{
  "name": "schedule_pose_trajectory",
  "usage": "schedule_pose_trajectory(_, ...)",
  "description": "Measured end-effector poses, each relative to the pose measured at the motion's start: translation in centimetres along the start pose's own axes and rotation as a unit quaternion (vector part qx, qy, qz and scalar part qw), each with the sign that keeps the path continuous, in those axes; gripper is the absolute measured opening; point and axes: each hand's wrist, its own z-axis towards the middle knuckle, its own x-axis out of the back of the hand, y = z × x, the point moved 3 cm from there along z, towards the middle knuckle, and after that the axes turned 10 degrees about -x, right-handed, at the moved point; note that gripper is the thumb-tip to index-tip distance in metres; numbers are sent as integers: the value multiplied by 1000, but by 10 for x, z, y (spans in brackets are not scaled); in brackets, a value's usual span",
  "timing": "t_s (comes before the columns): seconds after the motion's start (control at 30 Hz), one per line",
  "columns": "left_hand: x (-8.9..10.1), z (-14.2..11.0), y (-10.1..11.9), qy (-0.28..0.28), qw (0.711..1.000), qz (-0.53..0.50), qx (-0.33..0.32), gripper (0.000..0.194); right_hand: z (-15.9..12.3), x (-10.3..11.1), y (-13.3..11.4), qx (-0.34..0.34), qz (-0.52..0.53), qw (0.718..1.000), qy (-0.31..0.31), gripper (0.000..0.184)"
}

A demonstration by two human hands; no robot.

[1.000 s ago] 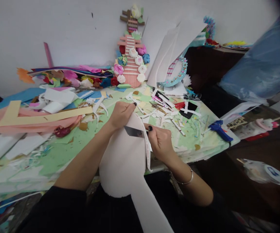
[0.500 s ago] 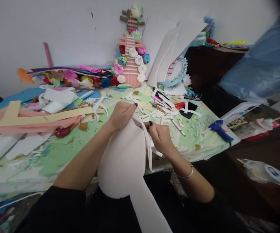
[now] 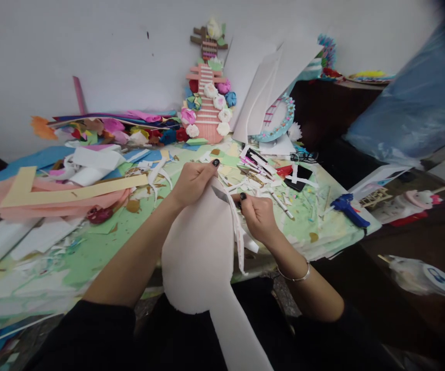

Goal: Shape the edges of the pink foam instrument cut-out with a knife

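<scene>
A white foam board cutout, rounded with a long neck, rests on my lap and leans toward the table edge. My left hand grips its far upper edge, thumb on top and fingers hidden behind. My right hand is closed around a craft knife, whose grey blade lies across the board's right edge near the top. A narrow trimmed strip hangs down along that edge, still joined near the blade. Most of the knife's handle is hidden in my fist.
Paper scraps and pens litter the green table. A blue glue gun lies at the right corner, with a black phone-like item nearby. Behind stand a flower-covered pink instrument model and white sheets. Coloured crepe paper lies back left.
The blade shows a little more at the board's edge, and my right hand has shifted slightly right and down. The cutout has moved slightly right in view. Both grips are unchanged.
</scene>
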Motion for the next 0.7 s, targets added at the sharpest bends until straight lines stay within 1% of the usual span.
schedule_pose_trajectory(0.07,4,-2,-3,9,1000,-28,-6,43,-1,1,0,4,-6,1000,5,44)
schedule_pose_trajectory(0.13,9,-7,-14,37,999,-35,18,41,-2,1,1,5,-11,1000,10,44)
schedule_pose_trajectory(0.17,12,-11,-21,55,997,-26,46,41,-2,1,2,6,-14,1000,14,44)
schedule_pose_trajectory(0.23,14,-22,-39,67,988,21,138,43,-3,1,2,8,-16,1000,21,44)
schedule_pose_trajectory(0.27,14,-28,-47,56,980,44,184,45,-3,1,2,7,-17,1000,23,44)
schedule_pose_trajectory(0.3,12,-34,-53,49,973,43,223,48,-3,0,2,6,-17,1000,25,44)
schedule_pose_trajectory(0.33,11,-39,-59,41,966,31,255,50,-3,0,2,2,-16,999,28,44)
schedule_pose_trajectory(0.4,9,-42,-65,55,954,46,292,51,-1,0,2,-6,-12,999,34,44)
schedule_pose_trajectory(0.47,11,-36,-67,88,948,84,293,50,3,-1,1,-10,-14,999,38,43)
schedule_pose_trajectory(0.53,14,-20,-68,113,951,111,267,48,10,-2,-1,-6,-28,999,43,43)
schedule_pose_trajectory(0.63,18,11,-72,125,961,117,217,46,22,-5,-3,2,-49,997,55,43)
schedule_pose_trajectory(0.7,21,30,-73,129,967,118,183,45,29,-6,-7,18,-67,995,76,45)
